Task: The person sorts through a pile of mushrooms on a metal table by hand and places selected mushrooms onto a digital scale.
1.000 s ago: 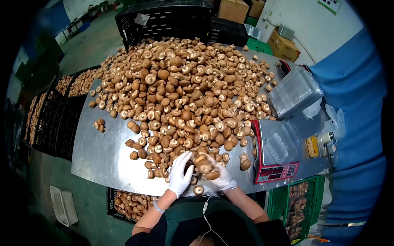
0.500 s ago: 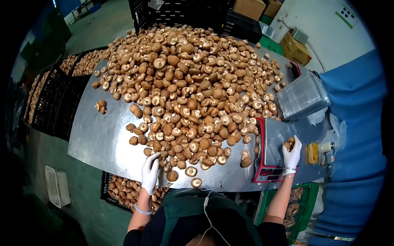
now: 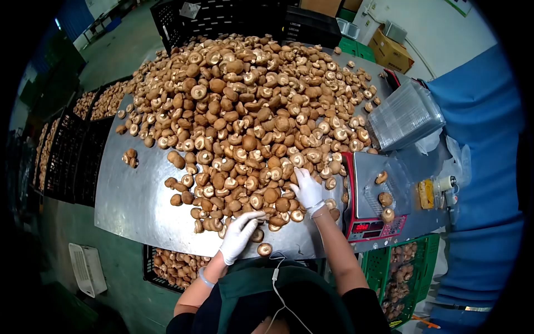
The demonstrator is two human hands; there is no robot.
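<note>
A large heap of brown shiitake mushrooms (image 3: 245, 106) covers much of the metal table (image 3: 130, 189). My left hand (image 3: 239, 236), in a white glove, is at the heap's near edge, fingers stretched over mushrooms and thumb apart. My right hand (image 3: 307, 190), also gloved, reaches into the heap's right side with fingers spread, touching mushrooms. To its right stands a red scale (image 3: 349, 195) with a lit display. A clear plastic tray (image 3: 396, 183) lies on it, with three mushrooms in or on it. A single mushroom (image 3: 264, 249) sits near the table's front edge.
Stacked clear trays (image 3: 406, 117) stand behind the scale. A yellow roll (image 3: 426, 193) lies at the right. Black crates (image 3: 78, 150) of mushrooms stand left; a green crate (image 3: 428, 261) is below the table at right. A blue curtain (image 3: 473, 167) hangs on the right.
My right hand has left the tray on the scale and moved left to the heap, leaving mushrooms there. My left hand has shifted right along the heap's near edge. The view has tilted slightly.
</note>
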